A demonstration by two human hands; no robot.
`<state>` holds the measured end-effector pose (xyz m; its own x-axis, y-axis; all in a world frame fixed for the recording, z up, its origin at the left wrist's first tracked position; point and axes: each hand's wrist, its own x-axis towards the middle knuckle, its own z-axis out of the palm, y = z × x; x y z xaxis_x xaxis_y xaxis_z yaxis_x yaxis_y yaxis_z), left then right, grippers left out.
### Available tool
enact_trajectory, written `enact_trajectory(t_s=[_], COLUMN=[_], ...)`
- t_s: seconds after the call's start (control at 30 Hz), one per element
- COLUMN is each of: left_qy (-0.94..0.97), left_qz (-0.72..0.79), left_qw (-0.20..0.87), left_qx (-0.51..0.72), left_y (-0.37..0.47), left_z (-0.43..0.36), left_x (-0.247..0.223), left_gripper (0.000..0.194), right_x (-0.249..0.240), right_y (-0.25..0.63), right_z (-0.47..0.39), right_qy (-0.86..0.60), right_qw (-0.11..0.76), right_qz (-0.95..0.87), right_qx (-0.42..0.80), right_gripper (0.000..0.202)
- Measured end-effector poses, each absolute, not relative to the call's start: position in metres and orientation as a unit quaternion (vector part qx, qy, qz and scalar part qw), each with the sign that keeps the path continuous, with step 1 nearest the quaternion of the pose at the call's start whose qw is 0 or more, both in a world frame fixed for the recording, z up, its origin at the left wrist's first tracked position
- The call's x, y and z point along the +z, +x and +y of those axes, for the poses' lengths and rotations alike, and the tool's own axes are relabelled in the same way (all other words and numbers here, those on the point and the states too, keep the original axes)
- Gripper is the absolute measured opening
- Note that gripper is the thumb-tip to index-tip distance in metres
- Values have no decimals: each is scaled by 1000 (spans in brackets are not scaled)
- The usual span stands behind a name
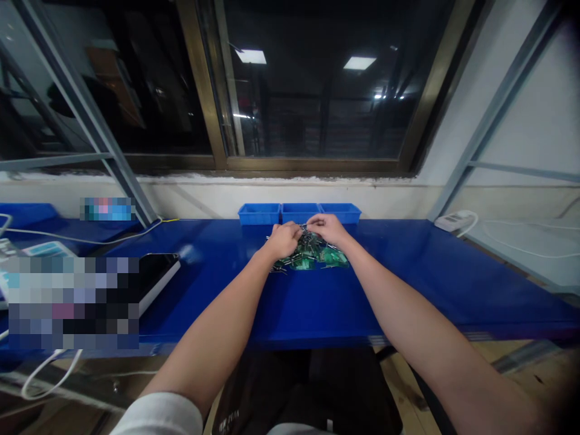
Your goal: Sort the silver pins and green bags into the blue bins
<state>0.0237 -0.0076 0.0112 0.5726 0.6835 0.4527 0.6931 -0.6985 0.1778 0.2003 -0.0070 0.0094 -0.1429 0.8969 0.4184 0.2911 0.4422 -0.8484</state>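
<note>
A pile of small, slender metal pieces (310, 243) lies on the blue tabletop (312, 308) in front of me. They could be screws or pins; they are too small to tell. Shiny green pieces (302, 263) lie among them along the near side. My left hand (284, 239) is at the pile's left side, fingers curled in and touching the metal pieces. On the far right of the pile, my right hand (328, 227) has thumb and fingertips brought together. Whatever either hand pinches is too small to make out.
Three blue bins (300, 214) stand side by side behind the pile, against the wall. At left lies a dark, white-edged device (159, 279), partly blurred out. A white power strip (453, 221) with a cable sits at the right end. Grey metal posts (487, 121) rise at both sides.
</note>
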Motion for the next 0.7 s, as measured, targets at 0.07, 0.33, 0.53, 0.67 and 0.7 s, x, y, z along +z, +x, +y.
enact_trajectory(t_s=[0.07, 0.33, 0.53, 0.67, 0.7], left_qy=[-885, -887, -859, -843, -841], left_qz=[-394, -393, -420, -447, -455], left_qw=[12, -5, -20, -13, -11], left_qx=[-248, -242, -293, -298, -295], left_y=[23, 24, 22, 18, 18], left_z=[-7, -7, -7, -3, -3], left_x=[11, 10, 10, 9, 8], left_gripper=[26, 26, 31, 26, 25], right_x=[11, 10, 5, 3, 3], right_y=[204, 215, 226, 238, 241], right_z=[-9, -10, -3, 3, 4], right_qy=[-423, -382, -423, -490, -501], right_qw=[487, 490, 528, 574, 590], right_qz=[-684, -648, -606, -547, -533], right_qx=[342, 440, 419, 361, 342], right_gripper=[22, 17, 19, 26, 27])
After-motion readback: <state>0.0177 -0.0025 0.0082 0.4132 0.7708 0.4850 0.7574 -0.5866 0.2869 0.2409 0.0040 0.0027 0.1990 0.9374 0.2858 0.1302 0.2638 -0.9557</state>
